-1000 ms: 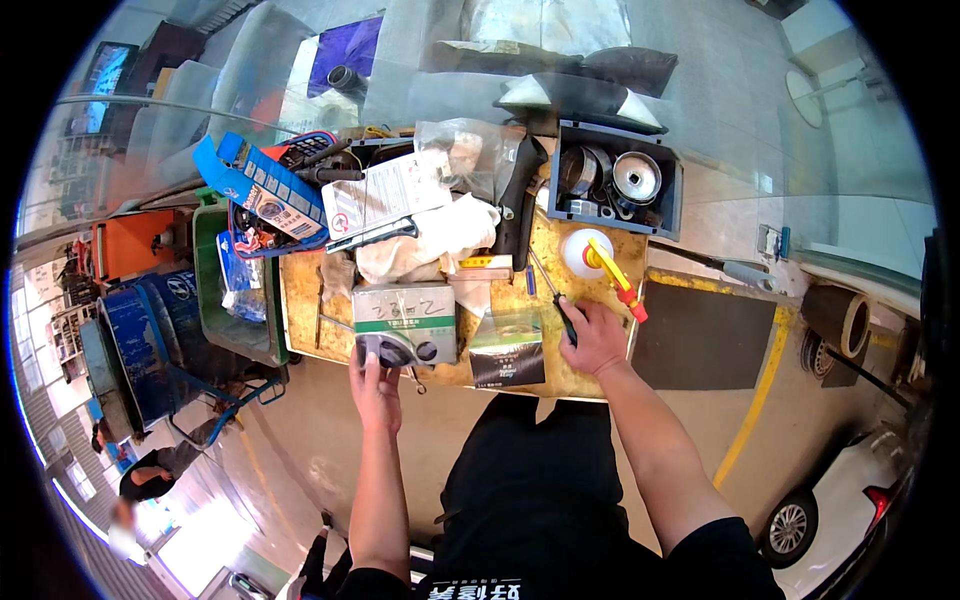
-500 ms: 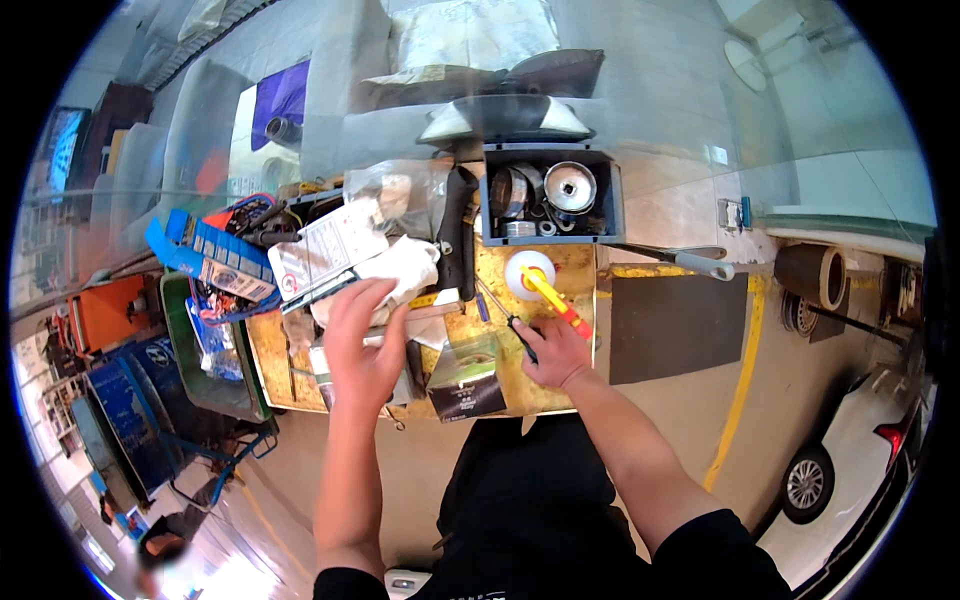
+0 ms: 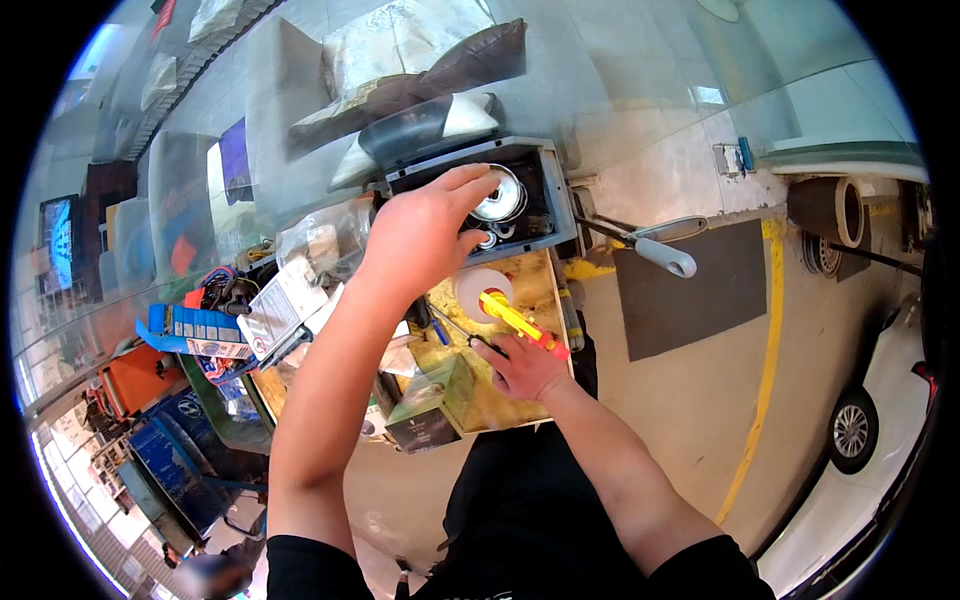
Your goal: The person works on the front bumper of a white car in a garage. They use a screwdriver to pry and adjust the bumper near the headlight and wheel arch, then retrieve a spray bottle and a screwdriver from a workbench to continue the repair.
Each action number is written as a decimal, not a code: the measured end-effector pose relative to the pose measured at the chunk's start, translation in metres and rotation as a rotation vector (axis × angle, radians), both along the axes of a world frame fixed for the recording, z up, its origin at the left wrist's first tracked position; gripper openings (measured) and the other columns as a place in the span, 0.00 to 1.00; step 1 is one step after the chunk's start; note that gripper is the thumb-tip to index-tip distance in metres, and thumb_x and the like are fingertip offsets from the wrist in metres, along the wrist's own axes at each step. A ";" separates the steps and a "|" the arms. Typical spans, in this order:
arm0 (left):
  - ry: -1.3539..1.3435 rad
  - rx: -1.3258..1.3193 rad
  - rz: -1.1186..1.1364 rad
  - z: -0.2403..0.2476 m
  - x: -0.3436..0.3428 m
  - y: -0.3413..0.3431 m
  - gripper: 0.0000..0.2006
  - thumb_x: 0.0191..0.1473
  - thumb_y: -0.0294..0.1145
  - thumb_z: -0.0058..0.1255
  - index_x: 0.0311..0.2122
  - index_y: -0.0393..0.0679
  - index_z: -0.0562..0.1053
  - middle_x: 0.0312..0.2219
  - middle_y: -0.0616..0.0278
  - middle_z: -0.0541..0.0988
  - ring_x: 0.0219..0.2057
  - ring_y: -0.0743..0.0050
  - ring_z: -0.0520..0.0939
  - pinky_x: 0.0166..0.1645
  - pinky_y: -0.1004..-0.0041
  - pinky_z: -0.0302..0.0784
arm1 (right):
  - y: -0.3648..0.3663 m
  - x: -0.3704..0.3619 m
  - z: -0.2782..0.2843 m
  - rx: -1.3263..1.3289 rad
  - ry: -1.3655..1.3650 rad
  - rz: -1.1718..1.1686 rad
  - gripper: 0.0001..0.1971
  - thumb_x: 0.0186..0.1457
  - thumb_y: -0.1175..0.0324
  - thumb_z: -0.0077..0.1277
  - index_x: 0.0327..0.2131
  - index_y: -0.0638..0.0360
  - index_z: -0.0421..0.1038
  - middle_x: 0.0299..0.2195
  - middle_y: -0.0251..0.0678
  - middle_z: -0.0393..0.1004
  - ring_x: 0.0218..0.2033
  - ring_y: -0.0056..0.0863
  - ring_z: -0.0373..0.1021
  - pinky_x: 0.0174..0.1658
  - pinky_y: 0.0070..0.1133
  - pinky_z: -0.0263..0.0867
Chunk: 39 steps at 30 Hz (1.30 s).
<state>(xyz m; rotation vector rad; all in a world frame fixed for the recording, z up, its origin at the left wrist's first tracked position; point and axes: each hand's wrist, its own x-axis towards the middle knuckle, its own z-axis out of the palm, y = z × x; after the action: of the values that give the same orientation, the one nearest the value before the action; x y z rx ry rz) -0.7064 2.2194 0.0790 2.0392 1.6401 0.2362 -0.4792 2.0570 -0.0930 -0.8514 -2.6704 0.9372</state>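
My left hand (image 3: 425,225) reaches over the dark grey-blue bin (image 3: 548,190) at the back of the table. Its fingers are apart, by a round silver metal cup-shaped part (image 3: 508,200) inside the bin; no hold on anything shows. At the table's right side, my right hand (image 3: 525,368) is closed around a screwdriver (image 3: 455,321). The thin shaft points away to the left, and most of the black handle is hidden by my fingers. Just beyond that hand stands a white spray bottle (image 3: 470,290) with a yellow and red trigger head (image 3: 520,320).
A blue pen-like stick (image 3: 440,332) and a green-and-black box (image 3: 432,405) lie on the yellow-stained table. Farther left are a white box (image 3: 280,315), a blue carton (image 3: 200,325) and a green bin (image 3: 235,415). Long-handled tools (image 3: 665,255) stick out right of the bin.
My left hand has moved from over the white cloth, up and right to the bin. My right hand stays at the screwdriver. The whole view has shifted and tilted.
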 end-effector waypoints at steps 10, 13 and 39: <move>0.349 0.105 -0.163 -0.045 0.017 0.024 0.33 0.44 0.21 0.58 0.59 0.52 0.69 0.57 0.63 0.74 0.34 0.60 0.85 0.36 0.62 0.80 | 0.006 0.005 -0.004 -0.010 -0.058 0.079 0.33 0.50 0.58 0.55 0.62 0.43 0.64 0.49 0.36 0.70 0.48 0.36 0.68 0.53 0.34 0.66; 0.305 0.017 -0.134 -0.037 0.013 0.021 0.31 0.41 0.25 0.62 0.56 0.51 0.71 0.50 0.62 0.76 0.36 0.58 0.85 0.36 0.60 0.80 | 0.008 0.006 0.000 0.011 -0.016 0.063 0.35 0.49 0.59 0.55 0.64 0.43 0.62 0.48 0.36 0.70 0.47 0.36 0.68 0.53 0.33 0.65; 0.111 0.194 -0.146 -0.023 -0.015 0.036 0.29 0.47 0.33 0.65 0.56 0.52 0.71 0.51 0.64 0.78 0.38 0.54 0.83 0.38 0.60 0.80 | 0.012 0.002 0.006 0.046 0.006 0.064 0.34 0.49 0.59 0.55 0.62 0.47 0.64 0.46 0.38 0.71 0.43 0.37 0.70 0.50 0.34 0.67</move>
<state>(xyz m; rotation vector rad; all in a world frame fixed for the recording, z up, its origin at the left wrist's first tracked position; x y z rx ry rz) -0.7218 2.2553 0.0557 2.3450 1.5762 0.2420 -0.4775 2.0687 -0.0871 -0.7562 -2.7178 0.8862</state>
